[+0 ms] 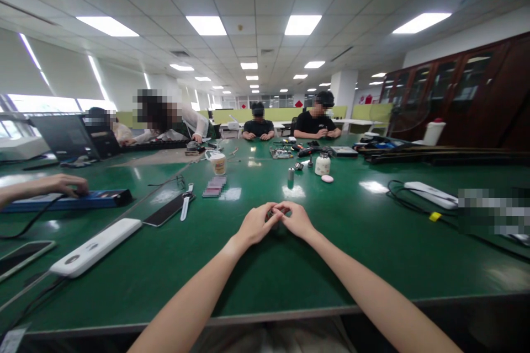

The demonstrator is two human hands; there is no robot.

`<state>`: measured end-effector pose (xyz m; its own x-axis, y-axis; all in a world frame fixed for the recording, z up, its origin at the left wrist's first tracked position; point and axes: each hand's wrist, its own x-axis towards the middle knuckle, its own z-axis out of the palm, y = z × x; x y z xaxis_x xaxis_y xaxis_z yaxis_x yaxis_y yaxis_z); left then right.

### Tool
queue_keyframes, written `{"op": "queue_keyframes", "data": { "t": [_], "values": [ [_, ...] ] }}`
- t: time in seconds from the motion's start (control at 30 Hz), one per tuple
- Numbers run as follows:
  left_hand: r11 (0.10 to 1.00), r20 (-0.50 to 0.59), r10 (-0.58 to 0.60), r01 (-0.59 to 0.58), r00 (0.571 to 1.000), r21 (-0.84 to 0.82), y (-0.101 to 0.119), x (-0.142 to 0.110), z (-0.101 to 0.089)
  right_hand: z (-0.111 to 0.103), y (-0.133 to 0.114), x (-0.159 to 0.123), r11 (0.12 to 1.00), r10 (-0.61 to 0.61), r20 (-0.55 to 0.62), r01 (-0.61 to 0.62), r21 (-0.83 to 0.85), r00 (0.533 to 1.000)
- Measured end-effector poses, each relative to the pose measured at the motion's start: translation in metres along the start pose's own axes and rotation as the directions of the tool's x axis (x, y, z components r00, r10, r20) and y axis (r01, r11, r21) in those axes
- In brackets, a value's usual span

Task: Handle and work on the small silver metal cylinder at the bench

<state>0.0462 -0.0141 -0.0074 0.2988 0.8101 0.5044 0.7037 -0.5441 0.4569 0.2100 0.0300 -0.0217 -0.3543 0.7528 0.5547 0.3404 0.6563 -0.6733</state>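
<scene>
Using the silver cylinder (291, 177) as landmark, standing upright on the green table (331, 281). Our left hand (255, 223) and right hand (297, 220) are on the near side of it, well apart from it, fingers curled, tips meeting in front of us. Between the fingers we glimpse a small dark item (271, 214), so it sits nearer us than the cylinder and a bit left. Mostly hidden: we can't tell what it is, how far open either grip is, or whether one hand or both have hold of it.

Risks as we judge them:
- Slip: if only fingertips carry the item, uneven push from the two hands could pop it out. The tabletop looks glossy, so it might slide or roll.
- Blind work: our own fingers cover the item, so a bad seat or misalignment could go unnoticed.
- Knock-over: a forward overreach could tip the cylinder, or the white jar (322, 165) just right of it, with the pink disc (327, 178) by its foot.
- Snag: low here. The black cable (408, 207) with the yellow tag (434, 216) lies well right of the cylinder; a wide right sweep could catch it.
</scene>
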Motion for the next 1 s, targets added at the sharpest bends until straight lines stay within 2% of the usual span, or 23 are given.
{"op": "queue_keyframes", "data": {
  "t": [0.37, 0.57, 0.7, 0.83, 1.0],
  "values": [
    [0.999, 0.033, -0.030, 0.029, 0.999, 0.038, 0.000, 0.001, 0.001, -0.007, 0.010, 0.006, 0.996, -0.002, -0.100, 0.011, 0.094, 0.995],
    [0.996, 0.042, -0.001, -0.002, 0.999, 0.089, 0.001, 0.000, 0.002, -0.016, 0.028, 0.012, 0.996, 0.063, -0.158, -0.052, 0.068, 0.986],
    [0.997, 0.035, 0.012, -0.015, 0.999, 0.079, 0.001, 0.001, 0.002, -0.021, 0.037, 0.011, 0.989, 0.060, -0.126, -0.076, -0.124, 0.990],
    [0.997, 0.028, 0.005, -0.007, 1.000, 0.078, -0.003, 0.003, 0.001, -0.028, 0.040, 0.008, 0.896, 0.125, -0.089, -0.151, -0.418, 0.988],
    [1.000, 0.014, -0.012, 0.013, 1.000, -0.011, -0.009, 0.005, 0.004, -0.032, 0.041, 0.006, 0.800, 0.259, -0.122, -0.284, -0.529, 0.958]
  ]
}}
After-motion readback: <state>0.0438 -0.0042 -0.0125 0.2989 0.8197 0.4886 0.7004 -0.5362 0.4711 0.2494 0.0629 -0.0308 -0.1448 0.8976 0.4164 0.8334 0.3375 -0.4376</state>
